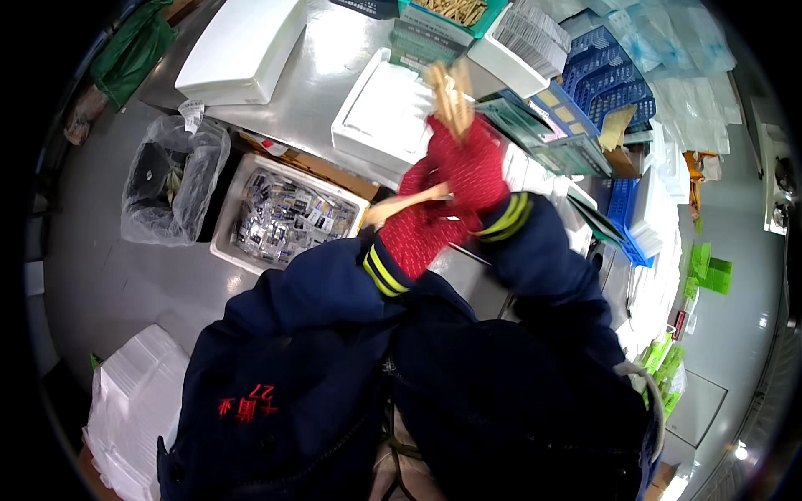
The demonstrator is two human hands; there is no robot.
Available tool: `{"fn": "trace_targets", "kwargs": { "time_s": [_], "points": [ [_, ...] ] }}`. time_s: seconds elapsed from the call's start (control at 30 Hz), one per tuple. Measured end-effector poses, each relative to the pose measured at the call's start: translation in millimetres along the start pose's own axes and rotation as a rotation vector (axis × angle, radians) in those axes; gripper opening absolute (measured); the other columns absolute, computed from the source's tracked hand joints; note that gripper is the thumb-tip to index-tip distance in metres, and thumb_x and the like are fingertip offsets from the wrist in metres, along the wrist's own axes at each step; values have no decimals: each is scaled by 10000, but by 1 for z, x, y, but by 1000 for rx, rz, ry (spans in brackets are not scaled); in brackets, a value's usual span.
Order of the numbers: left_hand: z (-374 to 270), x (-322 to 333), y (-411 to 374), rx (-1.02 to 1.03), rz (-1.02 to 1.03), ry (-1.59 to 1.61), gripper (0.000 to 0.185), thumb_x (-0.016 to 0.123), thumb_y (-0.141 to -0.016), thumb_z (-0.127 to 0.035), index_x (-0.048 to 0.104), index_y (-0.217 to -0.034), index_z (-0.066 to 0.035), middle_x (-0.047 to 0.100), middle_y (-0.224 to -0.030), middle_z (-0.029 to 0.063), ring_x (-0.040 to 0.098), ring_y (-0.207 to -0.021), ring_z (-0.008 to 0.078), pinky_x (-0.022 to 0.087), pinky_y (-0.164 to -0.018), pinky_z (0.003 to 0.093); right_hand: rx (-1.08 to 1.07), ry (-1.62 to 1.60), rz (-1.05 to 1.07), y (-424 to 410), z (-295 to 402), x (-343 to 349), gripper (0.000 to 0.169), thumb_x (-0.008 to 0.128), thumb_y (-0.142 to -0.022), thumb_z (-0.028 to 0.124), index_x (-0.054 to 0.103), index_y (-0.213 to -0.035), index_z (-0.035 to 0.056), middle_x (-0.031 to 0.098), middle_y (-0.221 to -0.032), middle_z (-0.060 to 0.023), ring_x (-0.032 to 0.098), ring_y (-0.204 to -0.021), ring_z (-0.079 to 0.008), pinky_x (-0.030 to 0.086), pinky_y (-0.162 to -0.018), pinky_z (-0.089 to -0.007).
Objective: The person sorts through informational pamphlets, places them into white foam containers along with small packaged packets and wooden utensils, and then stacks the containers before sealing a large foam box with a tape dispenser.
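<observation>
Both hands overlap in front of me, blurred by motion, in red knit hand coverings that leave fingers bare. My right hand [465, 144] lies over the left, and bare fingers reach away from me at its far end. Underneath is my left hand [416, 241], largely hidden, so its fingers cannot be told apart clearly. One bare digit juts left between the two coverings; whose hand it belongs to is unclear. No held item shows. Just beyond and left of the hands stands a white foam box [369, 141] with white sheets in it.
A foam box of small clear packets [294, 213] sits lower left, beside a bag-lined bin [175, 181]. On the steel table [319, 81] rests a white foam box [241, 50]. A green tray of wooden clothespins [454, 9] and blue baskets [601, 81] stand farther back.
</observation>
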State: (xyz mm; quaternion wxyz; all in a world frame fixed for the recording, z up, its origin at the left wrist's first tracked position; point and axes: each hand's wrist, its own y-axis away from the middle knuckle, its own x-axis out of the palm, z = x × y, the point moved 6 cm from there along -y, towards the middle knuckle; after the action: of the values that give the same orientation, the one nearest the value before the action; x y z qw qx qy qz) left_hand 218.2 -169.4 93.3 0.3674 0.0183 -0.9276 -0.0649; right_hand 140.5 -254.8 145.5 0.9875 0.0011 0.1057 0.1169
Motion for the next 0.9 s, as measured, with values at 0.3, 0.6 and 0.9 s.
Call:
{"fn": "trace_targets", "kwargs": {
  "time_s": [0.3,0.6,0.9],
  "points": [
    [44,-91,-31,-213,-181,-499,416,521,-866,-420,546,-875,-4,566,-552,98,532,-415,178,404,-359,281,351,-676,-516,82,-155,-20,192,579,-859,183,530,-911,5,595,-676,-123,569,-531,-220,461,-466,-299],
    [6,-89,-185,34,-112,-1555,672,641,-754,-514,461,-1198,-42,519,-604,99,458,-426,153,412,-425,277,446,-764,-380,18,-214,-106,285,529,-875,159,472,-1052,-56,579,-974,-272,606,-875,-400,547,-736,-455],
    [100,-34,-72,165,85,-1472,392,630,-826,-337,538,-1138,-118,599,-679,111,599,-622,254,473,-590,343,483,-764,-417,94,-220,-130,346,555,-879,216,479,-1125,-15,619,-841,-205,634,-663,-305,535,-565,-365]
  ]
}}
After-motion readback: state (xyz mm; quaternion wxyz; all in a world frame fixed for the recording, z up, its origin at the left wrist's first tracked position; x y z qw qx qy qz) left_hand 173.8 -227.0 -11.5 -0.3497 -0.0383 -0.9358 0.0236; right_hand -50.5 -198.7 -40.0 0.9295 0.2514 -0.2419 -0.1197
